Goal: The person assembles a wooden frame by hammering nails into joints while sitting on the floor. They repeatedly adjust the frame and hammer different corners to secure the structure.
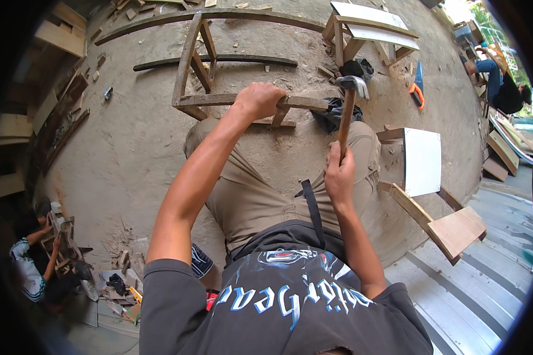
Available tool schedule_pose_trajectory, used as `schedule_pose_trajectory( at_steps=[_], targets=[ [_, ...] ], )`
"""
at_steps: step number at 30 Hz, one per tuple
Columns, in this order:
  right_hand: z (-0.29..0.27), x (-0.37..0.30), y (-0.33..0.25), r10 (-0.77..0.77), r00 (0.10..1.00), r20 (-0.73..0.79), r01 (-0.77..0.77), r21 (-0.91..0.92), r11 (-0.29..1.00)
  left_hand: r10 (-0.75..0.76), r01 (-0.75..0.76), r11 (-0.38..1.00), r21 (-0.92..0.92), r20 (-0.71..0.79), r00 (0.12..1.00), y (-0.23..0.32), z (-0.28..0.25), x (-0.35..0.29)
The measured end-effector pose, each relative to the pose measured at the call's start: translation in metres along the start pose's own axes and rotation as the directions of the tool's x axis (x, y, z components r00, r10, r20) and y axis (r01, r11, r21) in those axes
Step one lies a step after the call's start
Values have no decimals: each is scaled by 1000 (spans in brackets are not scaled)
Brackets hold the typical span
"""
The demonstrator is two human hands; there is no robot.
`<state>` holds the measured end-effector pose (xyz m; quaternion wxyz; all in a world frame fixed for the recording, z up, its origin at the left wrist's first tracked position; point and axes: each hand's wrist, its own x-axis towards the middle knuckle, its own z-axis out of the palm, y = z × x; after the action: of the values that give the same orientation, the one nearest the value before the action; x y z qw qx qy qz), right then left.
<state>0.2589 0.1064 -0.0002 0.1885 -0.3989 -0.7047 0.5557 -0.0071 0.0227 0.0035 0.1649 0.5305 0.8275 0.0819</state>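
My left hand [259, 100] is closed around the near rail of a wooden frame [183, 71], which stands on the ground in front of my knees. In my right hand [340, 174] is a hammer [348, 112], gripped low on its wooden handle. The hammer is raised nearly upright, its metal head near the right end of the rail and apart from it. Behind the hammer lies a black plastic bag [328, 118], partly hidden. A light-coloured glove or cloth shows beside the hammer head; I cannot tell which.
A white-topped stool [376, 26] stands far right, with an orange-handled handsaw [418, 89] near it. Another white-panelled wooden piece [422, 161] lies at my right, by corrugated metal sheets [456, 278]. Wood scraps litter the ground. People work at lower left [35, 260] and far right [503, 89].
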Motion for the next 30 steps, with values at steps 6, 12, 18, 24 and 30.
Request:
schedule_pose_trajectory(
  at_steps=[6,12,18,24,30],
  targets=[
    [12,64,49,139,987,-86,-158,-281,947,-22,22,1000,21,-17,1000,2,-1,-1],
    [57,97,122,419,904,-88,-384,-597,704,-36,38,999,20,-64,997,7,2,-1],
    [107,94,157,31,997,-73,-77,-810,582,-105,106,993,42,-30,994,12,0,1],
    [165,122,131,-10,956,295,137,-413,901,-33,43,997,57,-162,986,6,10,0],
    [175,136,145,-127,966,225,210,-402,891,-19,30,998,50,-218,976,2,13,-1]
  ],
)
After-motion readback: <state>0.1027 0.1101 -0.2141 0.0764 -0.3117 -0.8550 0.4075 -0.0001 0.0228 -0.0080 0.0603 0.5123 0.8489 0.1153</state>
